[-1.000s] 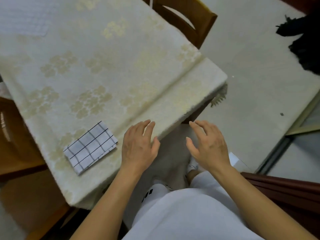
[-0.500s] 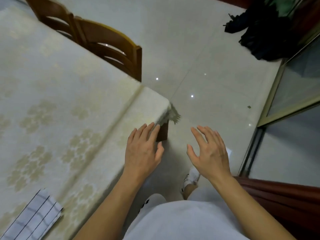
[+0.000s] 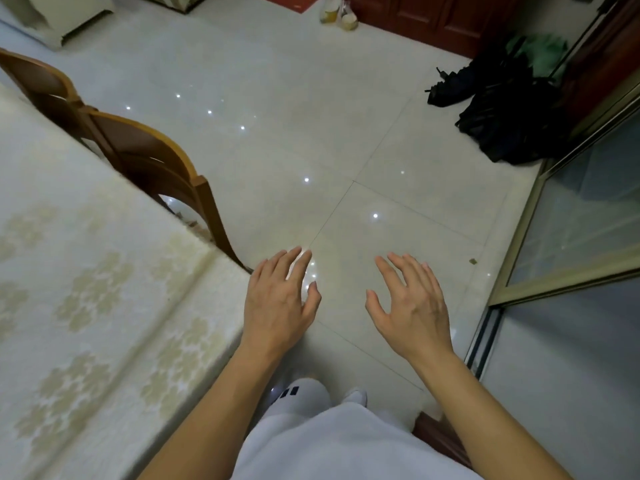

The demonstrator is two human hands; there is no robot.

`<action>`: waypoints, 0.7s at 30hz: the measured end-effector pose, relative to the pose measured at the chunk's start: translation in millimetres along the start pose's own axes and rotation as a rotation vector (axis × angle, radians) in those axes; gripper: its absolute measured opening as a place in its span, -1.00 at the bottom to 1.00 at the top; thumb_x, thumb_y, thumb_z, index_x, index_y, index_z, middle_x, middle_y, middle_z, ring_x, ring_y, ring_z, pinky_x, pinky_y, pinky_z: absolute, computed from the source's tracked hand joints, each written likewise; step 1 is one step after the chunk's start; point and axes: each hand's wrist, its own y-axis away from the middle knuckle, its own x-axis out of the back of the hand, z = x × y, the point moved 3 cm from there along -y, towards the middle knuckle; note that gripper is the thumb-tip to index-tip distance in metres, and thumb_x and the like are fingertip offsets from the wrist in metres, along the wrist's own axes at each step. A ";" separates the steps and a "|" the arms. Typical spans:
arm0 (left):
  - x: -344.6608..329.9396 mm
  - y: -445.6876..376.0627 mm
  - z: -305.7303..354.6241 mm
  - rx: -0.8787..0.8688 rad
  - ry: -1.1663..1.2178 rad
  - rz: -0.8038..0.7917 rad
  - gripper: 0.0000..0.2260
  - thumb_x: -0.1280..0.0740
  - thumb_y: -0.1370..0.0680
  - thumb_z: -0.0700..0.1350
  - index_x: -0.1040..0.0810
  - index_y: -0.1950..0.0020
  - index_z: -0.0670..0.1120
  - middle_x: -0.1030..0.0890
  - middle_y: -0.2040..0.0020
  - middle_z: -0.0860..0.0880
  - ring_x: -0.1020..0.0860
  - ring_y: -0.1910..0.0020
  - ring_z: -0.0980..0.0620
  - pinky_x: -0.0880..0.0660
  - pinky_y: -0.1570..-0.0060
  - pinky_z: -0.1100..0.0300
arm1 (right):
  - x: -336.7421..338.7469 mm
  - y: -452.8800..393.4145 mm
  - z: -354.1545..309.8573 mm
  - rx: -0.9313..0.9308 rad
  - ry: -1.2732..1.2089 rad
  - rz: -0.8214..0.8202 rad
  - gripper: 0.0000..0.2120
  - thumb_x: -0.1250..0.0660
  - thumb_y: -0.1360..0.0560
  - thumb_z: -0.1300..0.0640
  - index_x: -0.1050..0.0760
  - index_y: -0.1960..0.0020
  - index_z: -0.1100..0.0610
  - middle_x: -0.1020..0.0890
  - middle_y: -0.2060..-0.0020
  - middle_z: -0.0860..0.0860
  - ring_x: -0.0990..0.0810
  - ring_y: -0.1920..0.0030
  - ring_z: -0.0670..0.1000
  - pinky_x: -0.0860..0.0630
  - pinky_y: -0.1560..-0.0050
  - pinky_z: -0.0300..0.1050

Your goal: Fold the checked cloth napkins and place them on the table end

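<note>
No checked napkin is in view now. The table (image 3: 104,289), covered with a cream floral cloth, fills the left side, its corner just left of my left hand. My left hand (image 3: 280,303) hovers palm down past the table corner, over the floor, fingers straight and holding nothing. My right hand (image 3: 408,306) hovers to its right at the same height, fingers spread and empty. Neither hand touches the table.
Two wooden chairs (image 3: 145,161) stand pushed against the table's far side. Pale tiled floor (image 3: 346,150) stretches ahead. Dark bags or umbrellas (image 3: 502,112) lie at the upper right beside a sliding glass door frame (image 3: 519,265). My white-trousered legs (image 3: 311,438) are below.
The view has swung right and away from the table. The folded checked napkin slid out of view at the lower left. Both hands stayed open and moved off the table edge over the floor.
</note>
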 end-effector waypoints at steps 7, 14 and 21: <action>-25.8 -68.0 -2.6 -0.004 -0.023 0.023 -0.58 -0.25 -0.58 0.06 -0.49 -0.41 -0.06 -0.54 -0.36 -0.05 -0.47 -0.33 -0.03 -0.38 -0.35 0.00 | -13.6 -72.2 22.5 0.017 0.010 -0.044 -0.45 -0.13 -0.54 -0.14 -0.48 -0.41 0.11 -0.54 -0.34 0.10 -0.45 -0.40 0.15 -0.32 -0.47 0.16; -49.1 -184.9 -28.2 0.014 0.029 0.030 -0.61 -0.26 -0.57 0.01 -0.53 -0.35 -0.10 -0.58 -0.30 -0.06 -0.52 -0.25 -0.06 -0.44 -0.29 -0.04 | -36.0 -199.3 36.3 0.057 -0.005 -0.062 -0.51 -0.16 -0.54 -0.10 -0.52 -0.36 0.12 -0.57 -0.30 0.08 -0.50 -0.34 0.13 -0.35 -0.46 0.13; -44.4 -291.1 -65.0 0.056 0.063 0.021 -0.61 -0.24 -0.57 0.01 -0.53 -0.34 -0.11 -0.58 -0.29 -0.06 -0.54 -0.22 -0.06 -0.45 -0.27 -0.03 | -46.8 -328.3 30.8 0.079 -0.037 -0.067 -0.53 -0.19 -0.54 -0.08 -0.53 -0.34 0.11 -0.57 -0.27 0.06 -0.53 -0.30 0.11 -0.40 -0.40 0.15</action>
